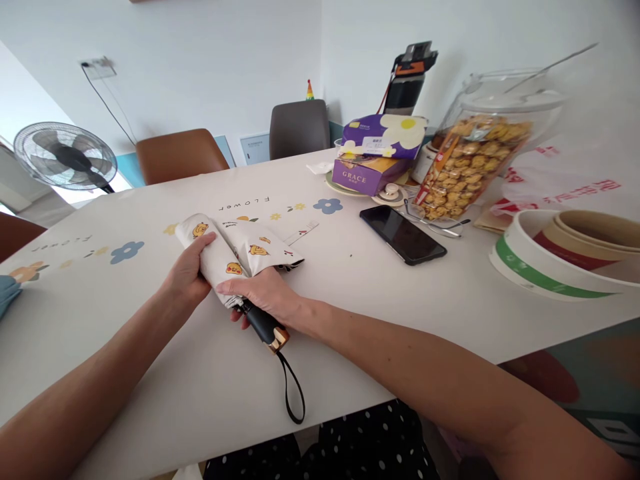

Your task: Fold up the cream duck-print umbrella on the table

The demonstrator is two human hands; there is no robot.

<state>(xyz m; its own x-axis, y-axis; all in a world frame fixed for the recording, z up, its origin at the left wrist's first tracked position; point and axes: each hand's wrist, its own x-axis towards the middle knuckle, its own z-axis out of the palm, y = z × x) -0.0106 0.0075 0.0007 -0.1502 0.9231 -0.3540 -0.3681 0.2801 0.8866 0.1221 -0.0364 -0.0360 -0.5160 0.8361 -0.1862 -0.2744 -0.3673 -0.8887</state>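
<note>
A folded umbrella (234, 269) with white cloth and small yellow cartoon figures lies slanted in both hands, just over the table. Its black handle with a gold-coloured end points toward me, and a black wrist strap hangs from it. My left hand (193, 270) wraps around the far part of the cloth, thumb on top. Around the lower cloth near the handle, my right hand (265, 293) is closed, some of its fingers hidden underneath. A loose flap of the cloth spreads out to the right, above my right hand.
On the white table (150, 320), a black phone (403, 233) and glasses (440, 229) lie to the right. Behind them are a purple box (370, 175), a tissue pack (385, 137), a bottle (407, 83) and a snack jar (475, 160). Paper bowls (545, 273) stand at the right edge.
</note>
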